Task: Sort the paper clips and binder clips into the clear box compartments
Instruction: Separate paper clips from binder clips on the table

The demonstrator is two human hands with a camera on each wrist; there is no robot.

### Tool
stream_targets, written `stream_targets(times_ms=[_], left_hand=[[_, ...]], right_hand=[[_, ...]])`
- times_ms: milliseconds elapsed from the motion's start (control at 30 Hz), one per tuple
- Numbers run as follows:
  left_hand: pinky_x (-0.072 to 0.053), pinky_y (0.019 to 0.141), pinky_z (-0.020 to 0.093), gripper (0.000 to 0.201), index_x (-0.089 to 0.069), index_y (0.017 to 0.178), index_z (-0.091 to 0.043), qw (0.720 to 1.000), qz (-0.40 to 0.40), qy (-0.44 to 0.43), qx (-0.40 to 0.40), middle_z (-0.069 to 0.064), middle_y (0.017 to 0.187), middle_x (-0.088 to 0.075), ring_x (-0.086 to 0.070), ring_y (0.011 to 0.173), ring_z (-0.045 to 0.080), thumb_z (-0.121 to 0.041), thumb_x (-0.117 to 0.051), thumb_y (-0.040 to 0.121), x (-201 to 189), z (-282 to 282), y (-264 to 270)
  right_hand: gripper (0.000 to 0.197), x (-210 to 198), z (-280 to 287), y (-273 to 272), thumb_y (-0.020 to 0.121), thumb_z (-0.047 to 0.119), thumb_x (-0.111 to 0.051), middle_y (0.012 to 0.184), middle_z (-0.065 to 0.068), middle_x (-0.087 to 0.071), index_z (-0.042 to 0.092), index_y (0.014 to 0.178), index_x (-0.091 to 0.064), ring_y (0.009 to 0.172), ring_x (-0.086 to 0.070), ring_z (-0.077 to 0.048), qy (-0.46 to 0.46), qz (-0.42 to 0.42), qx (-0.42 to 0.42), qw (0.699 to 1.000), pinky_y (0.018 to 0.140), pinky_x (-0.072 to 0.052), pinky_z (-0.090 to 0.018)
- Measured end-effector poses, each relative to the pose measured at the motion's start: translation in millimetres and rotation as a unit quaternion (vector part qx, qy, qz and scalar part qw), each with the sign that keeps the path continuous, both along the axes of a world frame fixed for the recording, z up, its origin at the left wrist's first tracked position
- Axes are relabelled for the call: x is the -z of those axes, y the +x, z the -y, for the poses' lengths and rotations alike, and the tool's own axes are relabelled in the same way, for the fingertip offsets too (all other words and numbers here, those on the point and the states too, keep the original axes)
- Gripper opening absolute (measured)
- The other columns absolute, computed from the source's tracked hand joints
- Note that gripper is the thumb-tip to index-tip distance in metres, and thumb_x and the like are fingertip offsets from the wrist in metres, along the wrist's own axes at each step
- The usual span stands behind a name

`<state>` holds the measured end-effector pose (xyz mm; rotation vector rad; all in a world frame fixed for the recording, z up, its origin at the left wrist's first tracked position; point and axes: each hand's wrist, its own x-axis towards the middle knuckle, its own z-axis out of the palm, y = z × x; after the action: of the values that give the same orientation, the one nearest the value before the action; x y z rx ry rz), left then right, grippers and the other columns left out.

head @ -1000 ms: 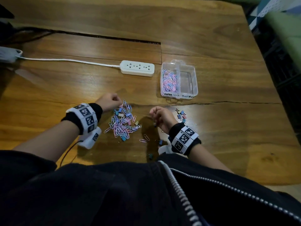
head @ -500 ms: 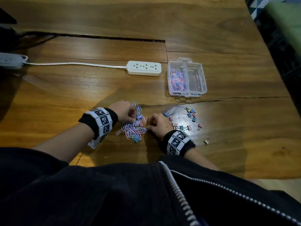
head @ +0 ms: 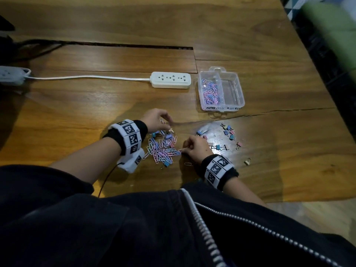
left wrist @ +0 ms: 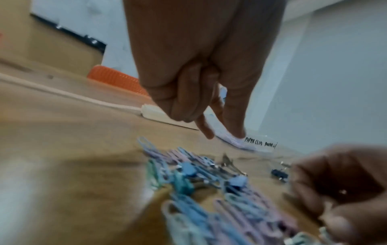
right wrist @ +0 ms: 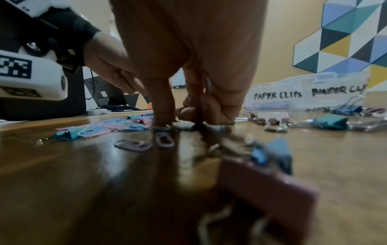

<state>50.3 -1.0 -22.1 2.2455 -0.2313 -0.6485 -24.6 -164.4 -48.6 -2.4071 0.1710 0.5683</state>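
A pile of pastel paper clips (head: 163,149) with a few binder clips mixed in lies on the wooden table (head: 77,105). My left hand (head: 157,120) hovers at the pile's far edge. Its outer fingers are curled, and its index finger (left wrist: 206,131) and thumb point down; any hold is hidden. My right hand (head: 193,147) is at the pile's right edge, its index fingertip (right wrist: 161,122) and thumb pinching a paper clip (right wrist: 162,128) against the table. The clear box (head: 239,89) stands beyond, with paper clips (head: 210,91) in its left compartment and nothing in its right.
Loose binder clips (head: 228,131) are scattered right of my right hand, and a gold one (head: 247,161) lies apart. A white power strip (head: 170,80) and its cord run left of the box. The table edge is on the right.
My right hand has moved left to the pile's right edge, uncovering the binder clips to its right. My left hand has stayed at the pile's far edge. The pile looks more gathered.
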Motion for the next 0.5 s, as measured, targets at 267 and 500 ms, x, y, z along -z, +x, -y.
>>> stream_targets(times_ms=[267,500], left_hand=[[-0.048,0.078,0.024,0.045,-0.058,0.112,-0.023,0.953,0.074,0.259,0.139,-0.001,0.111,-0.056,-0.050,0.093,0.012,-0.046,-0.067,0.074,9,-38,-4],[-0.038,0.057,0.017,0.035,-0.059,0.106,-0.023,0.946,0.113,0.264,0.149,-0.002,0.102,-0.049,-0.048,0.084,0.011,-0.045,-0.063,0.080,13,-31,-16]], right_hand=[[0.016,-1,7,5,0.080,0.021,-0.068,0.077,0.003,-0.053,0.010,0.082,-0.056,0.074,-0.049,-0.012,0.032,0.031,0.118,0.992,0.060,-0.038,-0.017],[0.027,-4,-12,11,0.087,0.020,-0.057,0.121,-0.008,-0.044,0.013,0.113,-0.056,0.099,-0.056,-0.020,-0.049,0.083,0.083,0.992,0.087,-0.048,-0.027]])
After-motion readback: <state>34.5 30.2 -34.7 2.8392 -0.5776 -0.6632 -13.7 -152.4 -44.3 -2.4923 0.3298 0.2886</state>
